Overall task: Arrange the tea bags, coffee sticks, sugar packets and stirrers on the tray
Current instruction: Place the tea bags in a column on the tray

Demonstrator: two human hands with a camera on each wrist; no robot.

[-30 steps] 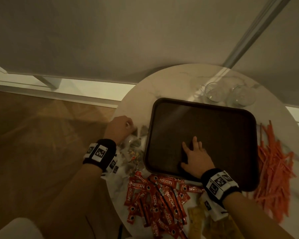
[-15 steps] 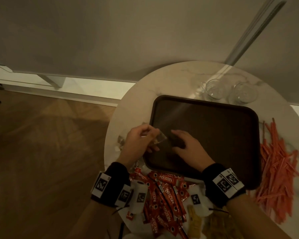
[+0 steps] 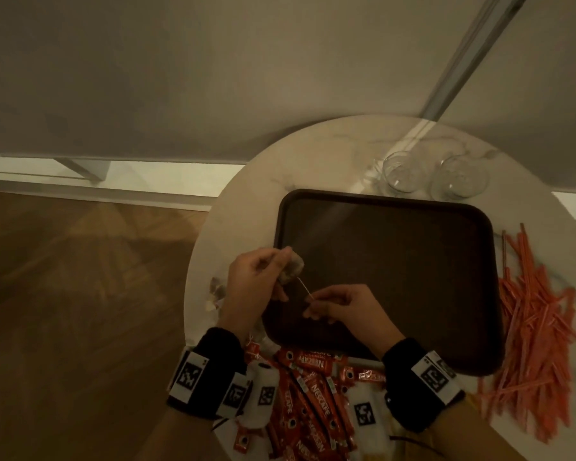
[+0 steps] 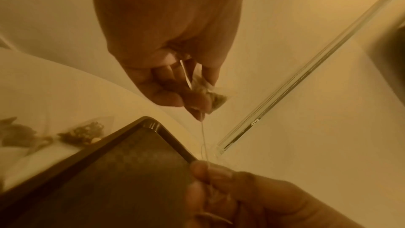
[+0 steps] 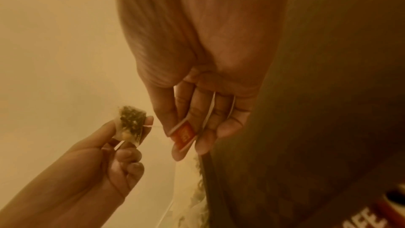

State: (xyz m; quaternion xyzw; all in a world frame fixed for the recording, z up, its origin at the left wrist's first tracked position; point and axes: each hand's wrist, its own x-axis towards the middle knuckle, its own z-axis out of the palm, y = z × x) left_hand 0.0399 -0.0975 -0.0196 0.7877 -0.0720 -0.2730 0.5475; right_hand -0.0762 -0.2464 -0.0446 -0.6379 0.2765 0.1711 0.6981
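My left hand [image 3: 263, 277] pinches a clear pyramid tea bag [image 3: 291, 269] above the left edge of the dark brown tray [image 3: 396, 207]. A thin string runs from the tea bag [image 5: 131, 124] to its red paper tag [image 5: 184, 133], which my right hand [image 3: 333, 304] pinches over the tray's near left part. In the left wrist view the tea bag [image 4: 210, 96] hangs under my left fingers [image 4: 173, 96] and the string leads down to my right hand [image 4: 221, 179]. Nothing lies on the tray [image 4: 131, 179].
More tea bags [image 3: 215, 292] lie on the round white table [image 3: 246, 188] left of the tray. Red Nescafe sticks [image 3: 313, 394] are piled at the near edge. Orange stirrers [image 3: 539, 327] lie to the right. Two glasses [image 3: 403, 173] stand behind the tray.
My left hand took a tea bag from the pile and carried it to the tray's left edge. My right hand left the tray floor and took hold of the tag, drawing the string out.
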